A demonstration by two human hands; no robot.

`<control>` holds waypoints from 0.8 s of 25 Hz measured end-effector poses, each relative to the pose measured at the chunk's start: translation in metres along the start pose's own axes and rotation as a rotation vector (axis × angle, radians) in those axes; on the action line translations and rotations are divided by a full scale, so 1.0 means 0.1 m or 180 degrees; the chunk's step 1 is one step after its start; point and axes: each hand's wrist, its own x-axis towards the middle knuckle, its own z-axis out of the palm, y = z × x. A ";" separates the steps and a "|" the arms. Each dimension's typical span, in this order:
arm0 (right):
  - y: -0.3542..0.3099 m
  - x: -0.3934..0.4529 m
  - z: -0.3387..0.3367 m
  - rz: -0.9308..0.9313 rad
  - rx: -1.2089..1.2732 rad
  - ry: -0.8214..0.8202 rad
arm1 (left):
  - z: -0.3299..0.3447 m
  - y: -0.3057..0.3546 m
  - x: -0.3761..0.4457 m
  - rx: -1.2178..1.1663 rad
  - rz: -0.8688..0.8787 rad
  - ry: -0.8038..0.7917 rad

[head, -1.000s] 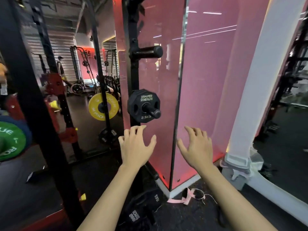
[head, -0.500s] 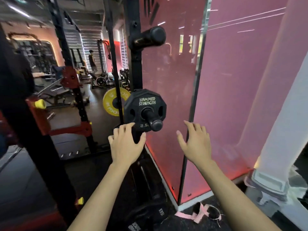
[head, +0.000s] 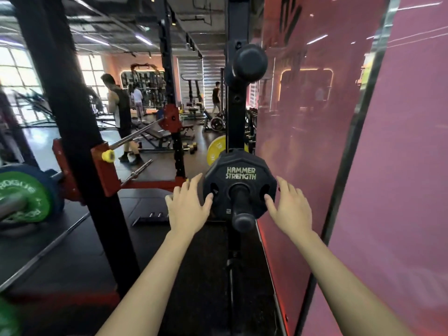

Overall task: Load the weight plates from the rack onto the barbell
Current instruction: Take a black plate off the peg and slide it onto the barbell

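Note:
A small black Hammer Strength plate [head: 240,174] hangs on a black storage peg [head: 242,214] of the rack upright [head: 236,117]. My left hand [head: 188,207] is at the plate's left edge with fingers spread, thumb tip touching the rim. My right hand [head: 289,207] mirrors it at the right edge, fingers straight, thumb at the plate's face. Neither hand grips anything. At far left a barbell end [head: 12,204] carries a green plate [head: 23,200] with a blue one behind it.
A second, bare peg [head: 249,61] sticks out higher on the upright. A pink glass wall [head: 363,166] stands close on the right. A black rack post [head: 72,141] with red brackets is at left. A yellow plate [head: 215,151] sits behind. People stand far back.
Both hands have risen from below the plate to either side of it, and the view has moved closer to the rack and swung left.

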 end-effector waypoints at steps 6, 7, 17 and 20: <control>-0.06 0.25 0.12 0.0022 -0.0056 -0.0016 | 0.13 0.00 0.28 0.0017 0.0163 0.0109; -0.06 0.27 0.13 0.0024 -0.0041 -0.0028 | 0.14 0.00 0.29 0.0028 0.0187 0.0157; -0.11 0.11 0.00 0.0094 0.0013 -0.0060 | 0.09 0.06 0.09 -0.0138 0.0174 0.0240; -0.11 -0.06 -0.10 0.0090 0.0100 -0.0024 | -0.01 0.10 -0.09 -0.0218 0.0140 0.0215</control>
